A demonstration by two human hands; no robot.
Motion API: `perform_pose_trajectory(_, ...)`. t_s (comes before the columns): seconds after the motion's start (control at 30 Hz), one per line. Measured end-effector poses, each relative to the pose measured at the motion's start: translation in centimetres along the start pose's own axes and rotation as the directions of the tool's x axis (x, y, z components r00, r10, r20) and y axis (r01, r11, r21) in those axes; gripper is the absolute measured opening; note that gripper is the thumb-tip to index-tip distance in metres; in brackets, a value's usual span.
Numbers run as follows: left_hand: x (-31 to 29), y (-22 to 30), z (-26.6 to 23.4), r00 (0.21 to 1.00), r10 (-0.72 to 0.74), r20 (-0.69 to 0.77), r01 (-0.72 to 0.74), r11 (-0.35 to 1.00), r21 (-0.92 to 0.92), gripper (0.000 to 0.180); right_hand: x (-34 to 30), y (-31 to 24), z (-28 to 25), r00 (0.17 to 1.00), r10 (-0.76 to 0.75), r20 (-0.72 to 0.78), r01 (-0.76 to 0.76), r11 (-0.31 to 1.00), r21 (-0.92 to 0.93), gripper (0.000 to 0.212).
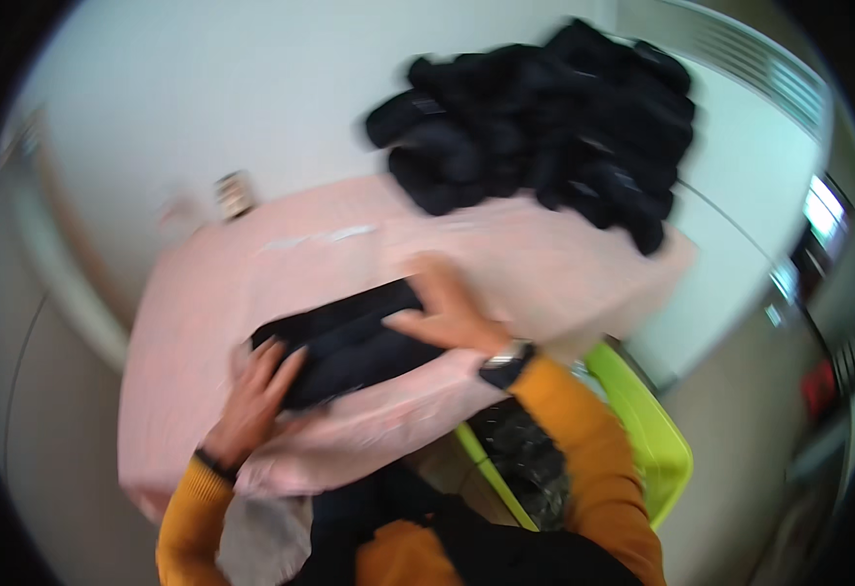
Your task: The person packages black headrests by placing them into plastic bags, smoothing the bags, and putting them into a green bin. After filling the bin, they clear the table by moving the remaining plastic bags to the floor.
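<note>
A black cloth piece [359, 347], folded into a flat oblong, lies on the pink-covered table [188, 322] in front of me. What kind of garment it is, I cannot make out. At its left end rests my left hand [254, 398], palm down with the fingers spread. My right hand [447, 311] lies over its right end, slightly blurred, thumb held apart from the other fingers and pointing left across the cloth. Neither hand grips the cloth; both touch it from above.
At the back right is a big heap of black clothes [544, 127]. Below the table's right side stands a lime-green bin [657, 439] holding dark, shiny, crinkled things [520, 454]. A small box [235, 194] sits at the table's far left, near the white wall [203, 88].
</note>
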State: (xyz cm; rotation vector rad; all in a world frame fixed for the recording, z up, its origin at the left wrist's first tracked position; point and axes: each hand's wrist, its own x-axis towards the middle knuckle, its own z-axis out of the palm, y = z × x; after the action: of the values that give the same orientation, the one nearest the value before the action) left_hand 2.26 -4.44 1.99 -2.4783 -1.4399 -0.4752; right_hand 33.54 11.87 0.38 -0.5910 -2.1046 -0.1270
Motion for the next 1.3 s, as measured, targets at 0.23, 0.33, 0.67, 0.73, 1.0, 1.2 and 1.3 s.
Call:
perform_pose_trajectory(0.23, 4.0, -1.3, -2.6, 0.998, 0.008, -0.065, -0.008, 1.0, -0.004, 0.111, 2.5, -2.9, 1.7, 0.968, 0.043, 0.246, -0.035, 0.999, -0.036, 0.07)
perform_pose_trajectory(0.33, 5.7, -2.5, -0.2, 0.992, 0.031, -0.125, -0.052, 0.984, -0.168, 0.12, 3.0, -4.9, -0.7, 0.934, 0.007, 0.357, -0.037, 0.996, 0.078, 0.071)
perform_pose_trajectory(0.67, 5.9, -1.7, 0.1, 0.93, -0.068, 0.361, 0.162, 0.957, -0.239, 0.141, -0.4, -4.0, 2.5, 0.891, 0.075, 0.447, -0.101, 0.994, 0.033, 0.076)
perform_pose_trajectory(0.73, 4.9, -2.2, -0.1, 0.927, -0.09, 0.364, 0.189, 0.951, -0.245, 0.14, -0.8, -3.5, 2.2, 0.9, 0.074, 0.43, -0.083, 0.997, 0.001, 0.076)
perform_pose_trajectory(1.0, 0.2, -4.8, 1.1, 0.91, -0.262, 0.321, 0.392, 0.797, -0.46, 0.133, -3.0, -1.9, 0.6, 0.919, 0.15, 0.364, -0.148, 0.988, -0.035, 0.07)
perform_pose_trajectory(1.2, -1.2, -4.4, 1.3, 0.954, -0.176, 0.243, 0.299, 0.627, -0.719, 0.111, -5.0, -1.1, -1.8, 0.912, 0.259, 0.318, -0.333, 0.92, 0.205, 0.074)
perform_pose_trajectory(1.3, -1.9, -3.8, 0.5, 0.916, -0.23, 0.33, 0.393, 0.343, -0.853, 0.107, -5.8, -1.1, -2.7, 0.858, 0.337, 0.389, -0.469, 0.822, 0.323, 0.081)
